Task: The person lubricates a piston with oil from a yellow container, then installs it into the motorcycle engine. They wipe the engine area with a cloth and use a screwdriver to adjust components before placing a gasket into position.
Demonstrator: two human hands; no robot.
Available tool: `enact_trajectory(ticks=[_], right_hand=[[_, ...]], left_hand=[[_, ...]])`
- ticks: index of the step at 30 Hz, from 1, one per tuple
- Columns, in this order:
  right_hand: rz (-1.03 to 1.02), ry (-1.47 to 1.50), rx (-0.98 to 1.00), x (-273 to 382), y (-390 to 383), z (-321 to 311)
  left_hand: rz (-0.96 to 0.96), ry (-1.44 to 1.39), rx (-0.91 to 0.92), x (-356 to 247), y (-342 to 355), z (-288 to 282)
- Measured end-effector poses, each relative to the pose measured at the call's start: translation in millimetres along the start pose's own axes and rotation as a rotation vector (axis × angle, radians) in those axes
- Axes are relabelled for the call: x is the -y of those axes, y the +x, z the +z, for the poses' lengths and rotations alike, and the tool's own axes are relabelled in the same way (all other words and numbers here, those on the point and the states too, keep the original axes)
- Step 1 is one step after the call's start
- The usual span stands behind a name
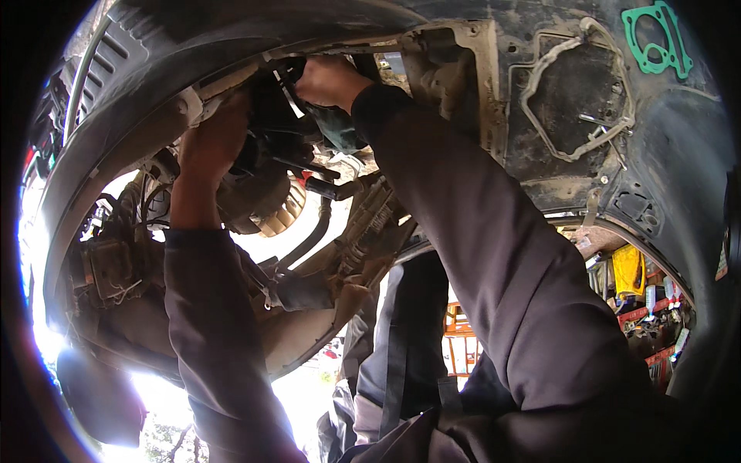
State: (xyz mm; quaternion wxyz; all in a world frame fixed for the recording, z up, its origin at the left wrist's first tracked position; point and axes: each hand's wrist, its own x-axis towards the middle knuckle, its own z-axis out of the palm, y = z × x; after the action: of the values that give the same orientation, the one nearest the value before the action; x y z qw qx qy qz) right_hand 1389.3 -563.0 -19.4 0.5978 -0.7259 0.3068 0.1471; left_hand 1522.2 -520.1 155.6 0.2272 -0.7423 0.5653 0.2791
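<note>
My left hand [212, 139] reaches up into the dark engine bay of a vehicle, beside a pale bracket [199, 104]; its fingers are lost in shadow. My right hand [328, 81] is higher and to the right, fingers curled at a black part with a thin pale strip [297, 104], exactly what it grips being unclear. Under it lie a dark crumpled piece [336, 127] and black hoses [316, 231]. A round housing with a finned, light-colored rim [282, 216] sits between my forearms.
A dusty panel at right carries a green gasket [633, 31], a pale irregular ring gasket [540, 73] and metal tools [598, 139]. Through openings below appear a yellow item [629, 270], shelved supplies [656, 343] and an orange crate [455, 332]. A dark body panel [170, 38] arches along the upper left.
</note>
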Motion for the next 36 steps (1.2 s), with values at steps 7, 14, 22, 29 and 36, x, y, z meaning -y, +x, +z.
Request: enact_trajectory(ticks=[7,14,22,29,36], right_hand=[[-0.037,-0.04,0.09,-12.7,23.2,25.5],[-0.021,-0.16,0.015,-8.0,4.0,19.2],[-0.073,-0.06,-0.001,-2.5,-0.2,8.7],[-0.122,-0.008,-0.222,20.5,-67.4,-34.1],[-0.301,0.152,-0.21,40.8,-111.2,-86.3]], left_hand=[[0.02,-0.105,0.088,-7.0,-3.7,0.8],[-0.018,-0.253,0.226,-12.5,1.7,-9.0],[0.101,-0.093,0.172,-13.3,8.8,0.9],[-0.169,-0.547,0.288,-29.7,10.5,-15.2],[-0.033,-0.587,0.262,-37.9,-2.3,-31.1]])
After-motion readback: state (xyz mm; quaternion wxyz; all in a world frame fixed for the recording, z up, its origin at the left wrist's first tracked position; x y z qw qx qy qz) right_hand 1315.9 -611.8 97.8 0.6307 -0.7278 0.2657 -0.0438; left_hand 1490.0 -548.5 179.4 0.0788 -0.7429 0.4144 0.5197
